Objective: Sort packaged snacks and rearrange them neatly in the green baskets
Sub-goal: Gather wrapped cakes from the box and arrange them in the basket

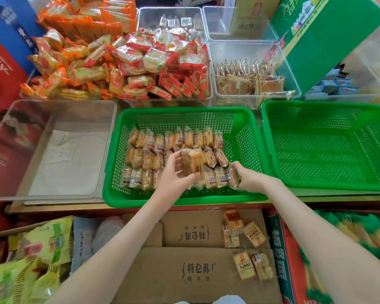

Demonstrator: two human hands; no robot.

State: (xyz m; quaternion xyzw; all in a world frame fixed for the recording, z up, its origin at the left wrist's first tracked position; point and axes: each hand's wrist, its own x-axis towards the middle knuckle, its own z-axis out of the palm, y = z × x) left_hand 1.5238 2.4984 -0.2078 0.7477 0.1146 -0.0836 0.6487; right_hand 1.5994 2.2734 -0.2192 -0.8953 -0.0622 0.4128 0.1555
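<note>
A clear plastic bin (31, 132) sits at the far left of the shelf, with sheets of white paper lying flat in its bottom. Behind it rises a heap of orange snack packets (70, 69), and just to its right a heap of red packets (160, 62).

In the middle stands a green basket (178, 112) with mesh walls. Three rows of golden snack packets (154, 145) stand on edge inside it, packed close against its left wall, with barcodes facing up.

The person's left hand (173, 172) reaches into this basket. Its fingers and thumb are curled round a small stack of packets (191, 161), held over the middle row.

The right hand (245, 175) is in the same basket, just beside the left. Its fingers are curled onto the end packets (229, 178) of the nearest row, gripping them from the right.

Below the hands, in front of the shelf, an open cardboard box (184, 233) holds a few loose packets (244, 233) of the same golden kind.

A second green basket (325, 105) stands just beside the first, on its right, their rims nearly touching.
</note>
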